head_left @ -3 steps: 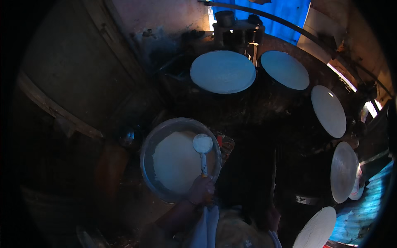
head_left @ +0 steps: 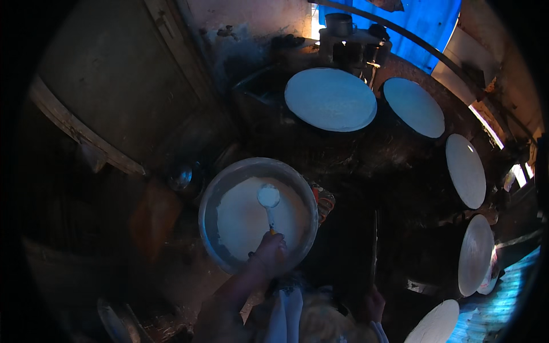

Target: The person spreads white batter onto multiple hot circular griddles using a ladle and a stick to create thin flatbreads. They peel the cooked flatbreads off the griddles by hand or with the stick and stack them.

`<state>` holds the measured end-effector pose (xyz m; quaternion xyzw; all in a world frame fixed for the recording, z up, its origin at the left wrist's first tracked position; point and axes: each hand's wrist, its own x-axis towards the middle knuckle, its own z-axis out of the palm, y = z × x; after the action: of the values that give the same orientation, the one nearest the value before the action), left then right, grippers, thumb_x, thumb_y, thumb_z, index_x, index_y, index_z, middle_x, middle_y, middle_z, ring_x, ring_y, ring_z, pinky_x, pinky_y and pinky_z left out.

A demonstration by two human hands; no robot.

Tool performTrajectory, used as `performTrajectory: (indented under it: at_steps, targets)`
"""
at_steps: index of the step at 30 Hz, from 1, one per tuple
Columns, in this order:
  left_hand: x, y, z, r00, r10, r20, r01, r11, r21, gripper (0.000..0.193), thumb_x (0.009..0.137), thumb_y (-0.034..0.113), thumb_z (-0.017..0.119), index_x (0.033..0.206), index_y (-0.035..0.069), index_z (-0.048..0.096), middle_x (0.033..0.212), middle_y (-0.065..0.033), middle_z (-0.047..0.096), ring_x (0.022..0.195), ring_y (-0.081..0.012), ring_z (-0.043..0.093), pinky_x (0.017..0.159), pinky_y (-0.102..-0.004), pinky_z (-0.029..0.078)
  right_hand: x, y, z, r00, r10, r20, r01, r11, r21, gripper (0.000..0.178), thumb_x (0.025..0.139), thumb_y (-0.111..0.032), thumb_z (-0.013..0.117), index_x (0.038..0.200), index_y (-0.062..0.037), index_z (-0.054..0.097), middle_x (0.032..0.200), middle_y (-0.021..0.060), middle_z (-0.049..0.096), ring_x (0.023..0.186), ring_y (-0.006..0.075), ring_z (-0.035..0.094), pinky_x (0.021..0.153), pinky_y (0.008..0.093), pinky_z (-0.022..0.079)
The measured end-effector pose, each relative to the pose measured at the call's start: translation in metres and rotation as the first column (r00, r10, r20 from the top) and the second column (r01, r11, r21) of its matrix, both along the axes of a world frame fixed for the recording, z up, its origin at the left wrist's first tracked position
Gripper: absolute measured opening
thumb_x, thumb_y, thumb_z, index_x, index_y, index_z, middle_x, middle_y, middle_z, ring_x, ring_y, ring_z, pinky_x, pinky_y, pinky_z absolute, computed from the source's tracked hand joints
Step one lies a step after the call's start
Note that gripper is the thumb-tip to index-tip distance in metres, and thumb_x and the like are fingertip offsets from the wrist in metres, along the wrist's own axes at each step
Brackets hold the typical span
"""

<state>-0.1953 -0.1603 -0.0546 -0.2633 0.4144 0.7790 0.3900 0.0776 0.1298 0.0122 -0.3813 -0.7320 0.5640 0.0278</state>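
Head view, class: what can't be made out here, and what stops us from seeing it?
Head view: the grip end of the ladle, covered by the left hand.
Head view: how the right hand meets the thin stick, lost in deep shadow.
Head view: the near part of the lowest pale disc, cut off by the lower edge.
Head view: what the dark pot at the back holds, too small and dim.
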Motion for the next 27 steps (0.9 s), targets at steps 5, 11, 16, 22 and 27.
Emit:
performTrajectory:
  at_steps: [5,11,16,22,27]
  targets:
    - [-0.055,-0.035,-0.033,0.767,-0.632,0.112,0.435,0.384,-0.815,0.037,0.082,0.003,0.047,0.116,-0.005,0.034,0.077,-0.0158,0.055,0.059,-0.0252,0.057,0.044,-0.0386,0.043,-0.055,-0.047,0.007,0.990,0.071,0.121,-0.056,0.990,-0.126,0.038,0.085,-0.008,0.050,0.122,-0.0030,0.051,0.105,0.0118,0.062,0.097,0.0157,0.057,0.081,0.0275,0.045]
    - [0.041,-0.038,-0.088,0.436,-0.900,-0.017,0.446,0.233,-0.864,0.042,0.078,0.006,0.054,0.116,0.000,0.036,0.081,-0.0202,0.057,0.065,-0.0314,0.060,0.049,-0.0408,0.048,-0.077,-0.051,0.013,0.967,0.243,0.080,-0.218,0.946,-0.240,0.040,0.087,-0.008,0.048,0.126,-0.0009,0.045,0.118,0.0123,0.055,0.110,0.0143,0.049,0.092,0.0243,0.037]
    - [0.077,-0.012,-0.029,0.934,-0.192,0.301,0.039,0.893,0.449,0.022,0.087,0.007,0.049,0.106,0.013,0.041,0.059,0.0020,0.038,0.043,-0.0057,0.037,0.039,-0.0196,0.034,-0.140,-0.065,0.019,0.853,0.494,0.169,-0.430,0.848,-0.309,0.036,0.090,-0.010,0.046,0.126,-0.0063,0.049,0.065,-0.0062,0.047,0.052,0.0013,0.037,0.044,0.0184,0.031]
    - [0.077,-0.027,0.090,0.962,0.057,0.269,-0.247,0.609,0.754,0.016,0.091,0.005,0.040,0.105,0.011,0.042,0.059,0.0037,0.034,0.042,-0.0012,0.033,0.040,-0.0152,0.031,-0.160,-0.080,0.049,0.834,0.549,0.051,-0.416,0.687,-0.595,0.035,0.093,-0.017,0.044,0.127,-0.0136,0.048,0.057,-0.0065,0.035,0.043,0.0036,0.030,0.037,0.0194,0.026]
    - [0.086,-0.049,0.182,0.965,0.197,-0.173,-0.065,0.819,0.570,0.022,0.089,0.005,0.043,0.110,0.010,0.041,0.054,0.0040,0.032,0.036,-0.0016,0.028,0.033,-0.0164,0.025,-0.172,-0.074,0.080,0.683,0.658,-0.317,-0.729,0.641,-0.240,0.037,0.090,-0.014,0.050,0.126,-0.0084,0.049,0.072,0.0005,0.056,0.063,0.0086,0.052,0.058,0.0225,0.044]
